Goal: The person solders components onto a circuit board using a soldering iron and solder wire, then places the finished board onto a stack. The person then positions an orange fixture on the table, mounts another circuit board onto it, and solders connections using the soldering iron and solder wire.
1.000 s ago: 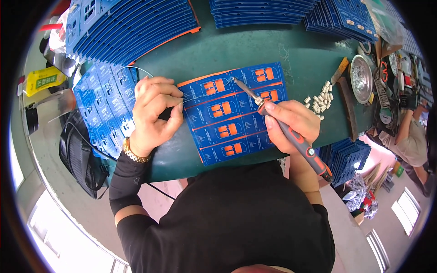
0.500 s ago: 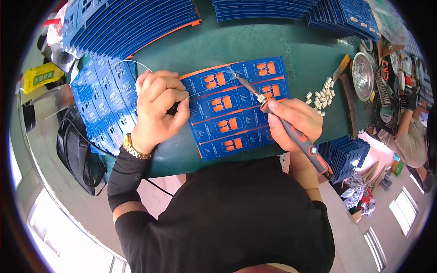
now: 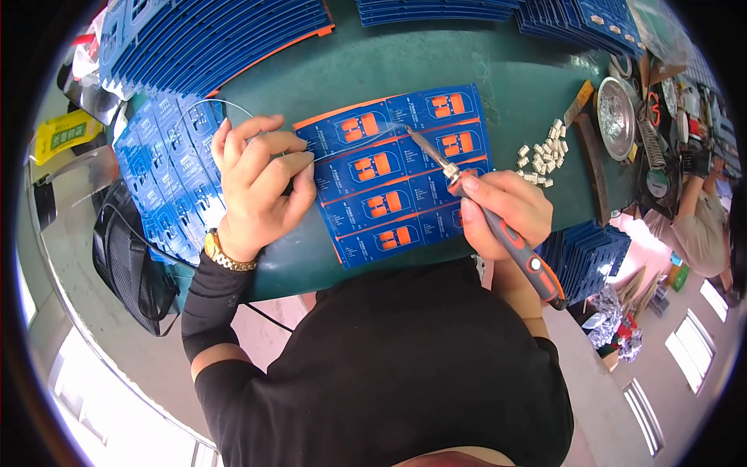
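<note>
My right hand (image 3: 510, 214) is closed around a grey and orange soldering iron (image 3: 523, 253) like a pen, with its tip at the upper middle of a blue circuit board panel (image 3: 415, 185). Orange shows through several cutouts in the panel. From my left hand (image 3: 264, 183), its fingers curled at the panel's left edge, thin solder wire (image 3: 208, 100) loops up and back. The wire's other end stretches over the board toward the iron's tip. Faint smoke hangs near the tip.
Tall stacks of blue boards (image 3: 226, 47) line the far side. More blue panels (image 3: 159, 179) lie at the left by a black bag (image 3: 128, 265). At right are small pale connectors (image 3: 545, 156), a metal bowl (image 3: 616, 118) and a dark bar (image 3: 593, 167). Another person's arm (image 3: 689, 214) shows far right.
My left hand's fingers have loosened a little and shifted slightly left, and the solder wire now shows across the board. The iron's tip stays near the same spot; smoke is fainter.
</note>
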The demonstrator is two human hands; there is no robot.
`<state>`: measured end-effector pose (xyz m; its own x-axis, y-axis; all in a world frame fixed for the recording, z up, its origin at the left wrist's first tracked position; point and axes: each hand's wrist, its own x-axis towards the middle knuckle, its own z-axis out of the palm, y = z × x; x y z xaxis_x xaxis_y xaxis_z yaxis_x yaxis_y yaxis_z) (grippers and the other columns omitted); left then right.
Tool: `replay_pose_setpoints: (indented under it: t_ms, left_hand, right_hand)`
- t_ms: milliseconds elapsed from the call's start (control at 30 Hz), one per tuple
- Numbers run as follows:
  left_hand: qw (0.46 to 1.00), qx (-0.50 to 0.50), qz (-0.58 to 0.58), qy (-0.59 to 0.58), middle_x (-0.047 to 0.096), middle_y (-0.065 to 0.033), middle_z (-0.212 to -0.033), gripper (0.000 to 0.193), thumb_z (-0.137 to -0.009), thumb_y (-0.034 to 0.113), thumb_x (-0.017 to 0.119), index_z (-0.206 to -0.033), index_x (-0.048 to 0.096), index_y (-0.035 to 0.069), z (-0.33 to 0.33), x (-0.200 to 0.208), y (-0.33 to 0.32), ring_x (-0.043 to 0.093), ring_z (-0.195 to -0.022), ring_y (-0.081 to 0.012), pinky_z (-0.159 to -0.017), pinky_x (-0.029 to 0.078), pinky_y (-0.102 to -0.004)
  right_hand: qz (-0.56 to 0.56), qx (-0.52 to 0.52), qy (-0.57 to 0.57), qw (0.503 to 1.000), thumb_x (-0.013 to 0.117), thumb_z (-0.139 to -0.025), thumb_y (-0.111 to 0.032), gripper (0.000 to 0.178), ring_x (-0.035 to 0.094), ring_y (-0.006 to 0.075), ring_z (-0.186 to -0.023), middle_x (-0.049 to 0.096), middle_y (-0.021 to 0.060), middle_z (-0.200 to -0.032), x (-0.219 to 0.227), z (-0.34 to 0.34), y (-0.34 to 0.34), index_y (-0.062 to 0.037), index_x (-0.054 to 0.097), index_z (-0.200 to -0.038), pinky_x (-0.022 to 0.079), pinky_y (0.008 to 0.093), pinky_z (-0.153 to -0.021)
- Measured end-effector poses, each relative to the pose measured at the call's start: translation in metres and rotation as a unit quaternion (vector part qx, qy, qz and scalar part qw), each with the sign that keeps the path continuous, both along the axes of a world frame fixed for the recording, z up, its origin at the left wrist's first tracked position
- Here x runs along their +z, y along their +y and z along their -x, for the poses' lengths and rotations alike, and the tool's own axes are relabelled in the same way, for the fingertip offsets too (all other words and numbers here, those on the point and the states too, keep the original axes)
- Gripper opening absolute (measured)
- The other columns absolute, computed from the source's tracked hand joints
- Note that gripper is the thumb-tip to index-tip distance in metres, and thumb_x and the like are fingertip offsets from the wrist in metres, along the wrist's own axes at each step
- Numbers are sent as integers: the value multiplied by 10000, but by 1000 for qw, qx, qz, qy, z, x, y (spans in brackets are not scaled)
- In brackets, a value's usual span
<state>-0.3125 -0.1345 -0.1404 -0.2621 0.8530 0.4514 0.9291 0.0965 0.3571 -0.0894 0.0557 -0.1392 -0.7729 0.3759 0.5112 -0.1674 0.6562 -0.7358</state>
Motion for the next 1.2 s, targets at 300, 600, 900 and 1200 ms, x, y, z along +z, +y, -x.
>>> replay_pose_setpoints:
  t_ms: [300,600,900,1200]
  left_hand:
    - [998,-65,8,-27,630,0,-903,177,-671,39,706,-816,652,124,-5,-3,-1,590,-1043,-267,-1091,223,-498]
    - [997,-74,18,-29,626,0,-884,143,-671,55,712,-784,656,122,-13,-3,0,592,-1039,-267,-1096,217,-507]
    - [996,-82,34,-29,625,4,-889,136,-678,63,712,-783,655,129,-17,-2,1,592,-1038,-261,-1094,215,-511]
    - [996,-79,41,-11,625,14,-911,150,-684,77,722,-811,667,134,-24,-6,2,585,-1051,-241,-1092,205,-519]
  right_hand:
    - [-8,-4,5,1000,641,-711,5,251,644,209,-557,669,147,-715,0,-19,-7,47,691,-953,522,266,-509]
    - [-5,-5,29,1000,684,-657,31,303,578,142,-484,612,61,-642,-6,-19,-6,-5,717,-956,433,231,-412]
    - [2,-11,36,999,688,-666,37,297,586,144,-493,622,68,-654,-5,-21,-7,-3,720,-959,440,233,-415]
    - [-14,-4,28,1000,691,-652,36,306,591,147,-499,622,63,-651,-6,-27,-8,-5,725,-953,436,229,-421]
